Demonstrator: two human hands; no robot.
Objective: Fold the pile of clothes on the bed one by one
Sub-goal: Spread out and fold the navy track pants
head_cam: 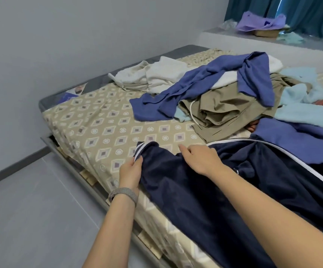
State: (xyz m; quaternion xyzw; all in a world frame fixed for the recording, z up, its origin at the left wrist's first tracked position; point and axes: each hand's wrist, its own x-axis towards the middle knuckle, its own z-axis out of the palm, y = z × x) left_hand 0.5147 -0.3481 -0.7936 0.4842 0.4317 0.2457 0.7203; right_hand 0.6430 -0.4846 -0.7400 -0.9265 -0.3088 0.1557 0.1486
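A dark navy garment with white stripes lies spread along the near edge of the bed. My left hand pinches its striped cuff end at the left. My right hand rests on the navy cloth with fingers curled round a fold of it. Behind lies the pile: a blue top, an olive-khaki piece with a drawstring, light blue cloth and white cloth.
The patterned bedsheet is bare on the left half of the bed. A grey wall runs along the far left. Grey floor lies below the bed's edge. A ledge at the back right holds purple cloth before teal curtains.
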